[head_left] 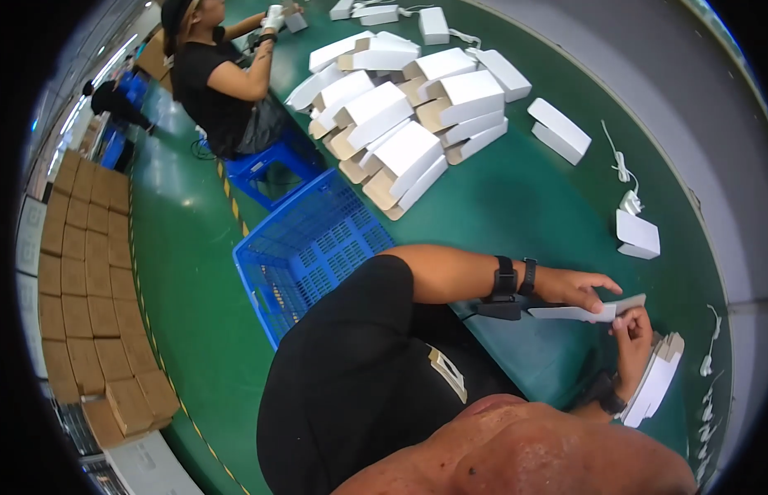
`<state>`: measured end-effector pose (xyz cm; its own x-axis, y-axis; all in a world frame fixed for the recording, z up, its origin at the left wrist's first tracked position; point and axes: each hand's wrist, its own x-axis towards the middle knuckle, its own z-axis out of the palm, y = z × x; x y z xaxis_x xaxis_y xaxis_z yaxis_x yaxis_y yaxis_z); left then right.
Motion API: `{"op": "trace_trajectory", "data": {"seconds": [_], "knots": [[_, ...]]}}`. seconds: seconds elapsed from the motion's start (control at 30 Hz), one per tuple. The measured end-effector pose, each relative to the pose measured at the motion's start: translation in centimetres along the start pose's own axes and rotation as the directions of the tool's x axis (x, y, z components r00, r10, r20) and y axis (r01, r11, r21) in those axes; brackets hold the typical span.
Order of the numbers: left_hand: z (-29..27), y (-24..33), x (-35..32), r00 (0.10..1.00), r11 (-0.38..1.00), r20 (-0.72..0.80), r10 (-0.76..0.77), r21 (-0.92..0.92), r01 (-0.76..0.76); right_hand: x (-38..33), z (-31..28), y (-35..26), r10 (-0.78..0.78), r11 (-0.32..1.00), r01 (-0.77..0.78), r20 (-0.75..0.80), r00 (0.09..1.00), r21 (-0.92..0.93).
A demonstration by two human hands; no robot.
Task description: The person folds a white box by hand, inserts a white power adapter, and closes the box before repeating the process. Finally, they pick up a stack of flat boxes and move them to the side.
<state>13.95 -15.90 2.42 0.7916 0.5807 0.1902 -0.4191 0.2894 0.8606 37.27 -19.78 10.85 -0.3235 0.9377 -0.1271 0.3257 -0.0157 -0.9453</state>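
White flat carton blank [578, 313], held between two hands over a green table [524, 206].

Left hand [578, 287] lies on top of the blank, fingers pinching its far edge; right hand [633, 337] grips the near end from below, thumb on the card. Stack of flat blanks [654, 381] stands on edge just beside the right hand. Folded white box [637, 234] well apart beyond the hands; heap of folded boxes [400, 115] farther off. Blue basket [305, 247] on the floor, left.
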Motion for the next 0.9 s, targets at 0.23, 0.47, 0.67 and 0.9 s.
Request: {"op": "trace_trajectory", "data": {"seconds": [0.23,0.47,0.67,0.9], "knots": [[1.2,1.4,-0.6,0.972,0.997,-0.23,0.041,-0.057,-0.055,0.4,1.3,0.9,-0.177,0.973,0.208,-0.258,0.95,0.097],[1.9,1.4,-0.3,0.867,0.929,-0.36,0.343,-0.008,-0.371,1.6,4.3,0.7,-0.176,0.976,0.21,-0.354,0.918,0.058],[1.5,2.1,-1.1,0.907,0.922,-0.296,0.3,0.335,-0.195,1.2,4.4,1.3,-0.136,0.99,0.114,-0.409,0.902,-0.079],[1.1,0.0,-0.3,0.934,0.964,-0.267,0.237,0.187,-0.191,1.6,3.7,3.8,-0.174,0.966,0.222,-0.298,0.939,0.136]]}}
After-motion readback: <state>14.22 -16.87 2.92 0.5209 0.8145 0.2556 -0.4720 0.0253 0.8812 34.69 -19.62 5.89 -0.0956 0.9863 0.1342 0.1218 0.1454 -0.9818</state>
